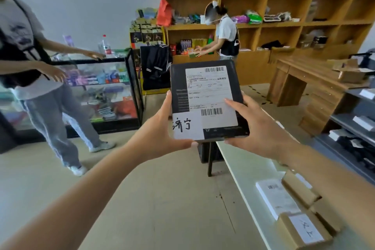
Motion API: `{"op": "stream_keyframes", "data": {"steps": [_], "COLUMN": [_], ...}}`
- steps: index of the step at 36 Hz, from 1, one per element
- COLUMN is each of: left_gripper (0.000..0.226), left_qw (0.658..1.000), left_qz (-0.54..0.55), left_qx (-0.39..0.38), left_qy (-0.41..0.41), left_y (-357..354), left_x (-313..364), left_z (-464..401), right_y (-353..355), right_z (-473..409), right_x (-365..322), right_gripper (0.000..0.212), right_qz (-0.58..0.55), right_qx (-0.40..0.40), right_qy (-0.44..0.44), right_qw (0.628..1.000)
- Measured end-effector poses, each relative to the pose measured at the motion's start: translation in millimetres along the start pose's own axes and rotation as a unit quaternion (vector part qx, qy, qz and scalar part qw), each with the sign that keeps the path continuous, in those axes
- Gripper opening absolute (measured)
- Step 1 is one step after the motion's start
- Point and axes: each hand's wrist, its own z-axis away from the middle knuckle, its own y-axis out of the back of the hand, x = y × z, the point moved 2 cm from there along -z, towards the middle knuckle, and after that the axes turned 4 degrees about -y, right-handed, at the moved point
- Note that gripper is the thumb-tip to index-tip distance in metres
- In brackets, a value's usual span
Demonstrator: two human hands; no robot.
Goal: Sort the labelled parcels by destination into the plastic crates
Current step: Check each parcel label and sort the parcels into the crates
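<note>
I hold a flat black parcel (207, 99) up in front of me with both hands. It carries a white shipping label with two barcodes and a white sticker with handwritten characters at its lower left corner. My left hand (162, 128) grips its left edge and bottom corner, thumb under the lower edge. My right hand (257, 128) grips the right edge, with a finger lying across the label. More labelled parcels (302, 227), brown cardboard and one white (276, 197), lie on the white table (241, 164) at the lower right. No plastic crate shows clearly.
A person (30, 71) stands at the left beside a glass display case (105, 89). Another person (225, 34) works at the wooden shelves (284, 22) at the back. A wooden desk (308, 83) and grey racks (357, 119) stand at the right. Bare floor lies below my arms.
</note>
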Motion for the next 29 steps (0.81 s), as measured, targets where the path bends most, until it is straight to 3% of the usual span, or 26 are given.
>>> {"op": "stream_keyframes", "data": {"steps": [14, 29], "left_gripper": [0.129, 0.125], "left_qw": [0.998, 0.995], "left_qz": [0.019, -0.058], "left_qx": [-0.003, -0.037], "left_qy": [0.066, 0.074], "left_y": [6.5, 62.7], "left_x": [-115.1, -327.8], "left_z": [-164.2, -340.2], "right_y": [-50.6, -186.4], "right_z": [-215.7, -467.6], "right_x": [71.0, 94.1], "right_gripper": [0.094, 0.097], "right_qz": [0.007, 0.002], "right_qx": [-0.109, -0.155], "right_qy": [-0.001, -0.014], "right_qw": [0.994, 0.988]}}
